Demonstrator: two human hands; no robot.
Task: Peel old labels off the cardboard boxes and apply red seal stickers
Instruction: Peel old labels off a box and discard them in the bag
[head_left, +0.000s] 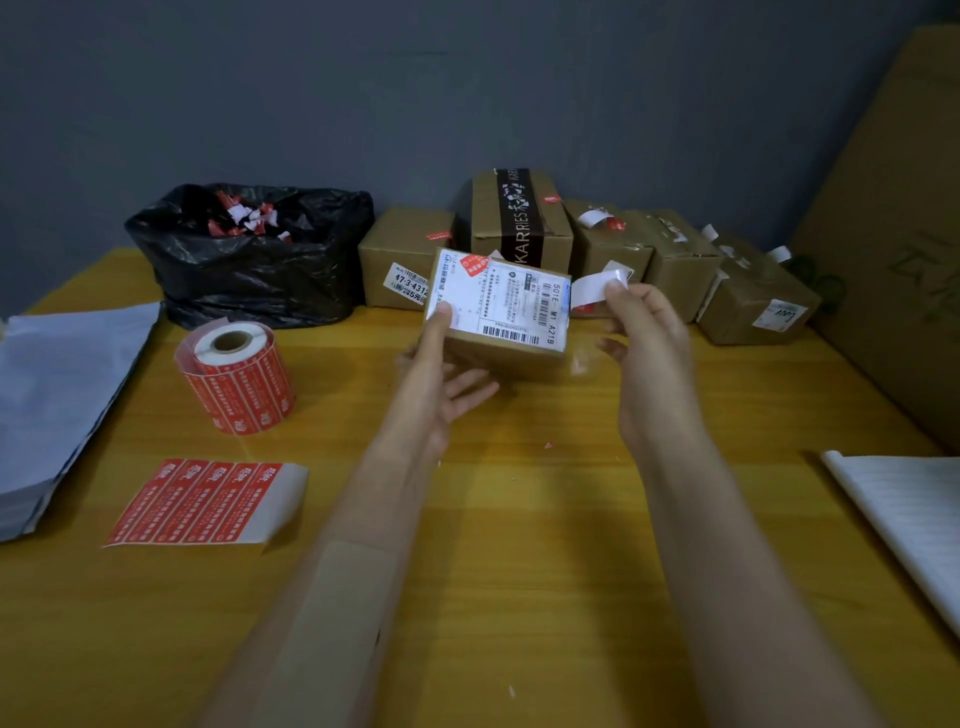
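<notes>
Brown cardboard box (506, 358) is held clear of the tabletop (519, 545), in front of the row of other boxes. The left hand (441, 374) grips it from the left side, thumb on the top face and fingers beneath. A white shipping label (498, 306) covers the top face, its long axis running left to right.

The right hand (644, 338) is beside the box's right edge. Thumb and forefinger pinch a lifted white label strip (589, 291); the lower fingers are loosely curled and hold nothing. The strip appears attached at the right edge. Whether it belongs to the top label cannot be told.

Judgement: the peel is in progress. The strip lies directly between the right hand and the box, so the pull should run away from the box while the left hand braces it.

The roll of red seal stickers (236, 382) and the cut sticker sheet (202, 501) lie to the left, nearer the left hand.
</notes>
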